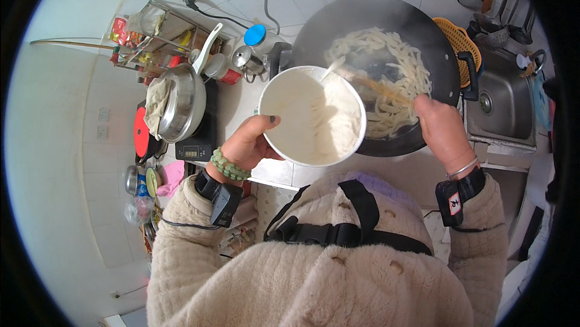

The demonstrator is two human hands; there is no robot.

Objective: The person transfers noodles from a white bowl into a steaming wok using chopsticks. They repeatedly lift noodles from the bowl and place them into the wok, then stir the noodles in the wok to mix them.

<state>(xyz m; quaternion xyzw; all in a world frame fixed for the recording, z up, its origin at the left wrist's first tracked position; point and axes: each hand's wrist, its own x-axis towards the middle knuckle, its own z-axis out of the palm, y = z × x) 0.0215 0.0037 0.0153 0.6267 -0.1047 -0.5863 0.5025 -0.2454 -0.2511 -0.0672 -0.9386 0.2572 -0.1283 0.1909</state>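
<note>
My left hand (pixel 254 140) grips the near-left side of a white bowl (pixel 290 114), thumb inside its rim. A heap of pale flour-like powder (pixel 342 118) lies against the bowl's right wall. Something narrow and white (pixel 334 67) crosses the far rim; I cannot tell what it is. Behind and partly under the bowl sits a large dark wok (pixel 312 32), steaming, with pale strips (pixel 408 64) spread in a ring. My right hand (pixel 442 130), above the wok's near-right edge, is closed around a wooden stirring tool (pixel 385 90) reaching into the strips.
A metal sink (pixel 498 96) and a yellow plastic basket (pixel 458 50) stand right of the wok. To the left are a steel basin (pixel 179 100) with a cloth (pixel 157 102), a blue-lidded jar (pixel 255 35) and a condiment rack (pixel 167 32). Ladles (pixel 494 21) hang at the upper right.
</note>
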